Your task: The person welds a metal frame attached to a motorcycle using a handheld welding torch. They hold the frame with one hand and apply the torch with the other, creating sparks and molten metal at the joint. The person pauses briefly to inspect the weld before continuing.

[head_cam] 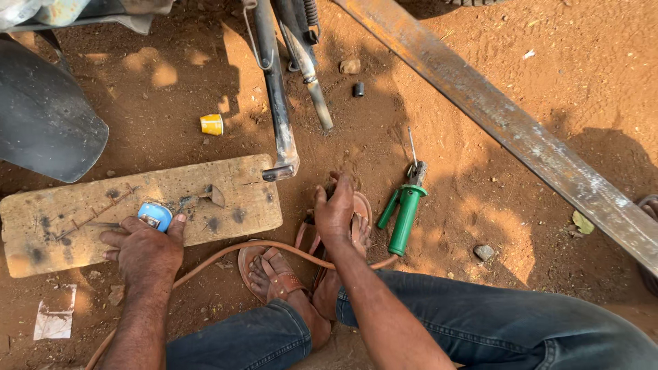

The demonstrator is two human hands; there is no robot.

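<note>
Partly hidden, blue tin (155,216) under gripping left hand (145,252); right hand (334,214) open, fingertips obscured.

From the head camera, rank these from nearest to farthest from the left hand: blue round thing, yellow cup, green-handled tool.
From the left hand:
1. Blue round thing, at its fingertips on the board.
2. Yellow cup, farther up on the dirt.
3. Green-handled tool, far right, beyond the right hand.

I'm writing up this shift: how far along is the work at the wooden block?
Laid out: the green-handled tool lies on the dirt, untouched. In hand: the left hand grips a small blue object on the wooden block; the right hand reaches down by the sandalled foot. Left: nothing on the block looks finished.
</note>
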